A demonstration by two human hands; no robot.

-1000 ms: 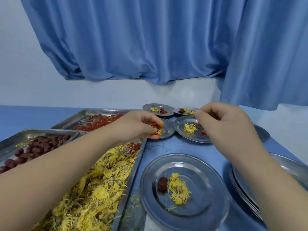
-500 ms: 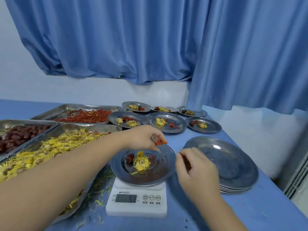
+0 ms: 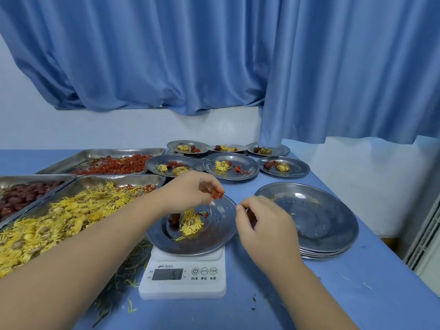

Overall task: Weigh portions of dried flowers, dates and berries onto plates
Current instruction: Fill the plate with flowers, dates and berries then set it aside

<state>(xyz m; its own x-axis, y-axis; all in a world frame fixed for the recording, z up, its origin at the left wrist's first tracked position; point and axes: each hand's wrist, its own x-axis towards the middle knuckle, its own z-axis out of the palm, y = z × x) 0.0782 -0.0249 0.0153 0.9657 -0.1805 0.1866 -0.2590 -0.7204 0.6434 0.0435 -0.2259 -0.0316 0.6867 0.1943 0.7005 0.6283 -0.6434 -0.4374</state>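
Observation:
A steel plate (image 3: 214, 236) sits on a white digital scale (image 3: 183, 277) near the table's front. On the plate lie a yellow dried flower (image 3: 190, 222), a dark date (image 3: 173, 219) and a few red berries (image 3: 205, 214). My left hand (image 3: 192, 189) hovers over the plate's far edge and pinches a small bunch of red berries (image 3: 217, 194) at its fingertips. Just right of the plate, my right hand (image 3: 262, 225) has its fingers curled with the thumb and forefinger pressed together; what it holds is hidden.
Three steel trays stand on the left: yellow flowers (image 3: 59, 217), dates (image 3: 19, 198) and red berries (image 3: 114, 164). Several filled plates (image 3: 231, 166) line the back. A stack of bare plates (image 3: 309, 217) stands right of the scale. The table's right edge (image 3: 390, 248) is close.
The view pulled back from the far plates to the scale. Both hands came back toward me, the left one carrying berries to above the plate on the scale.

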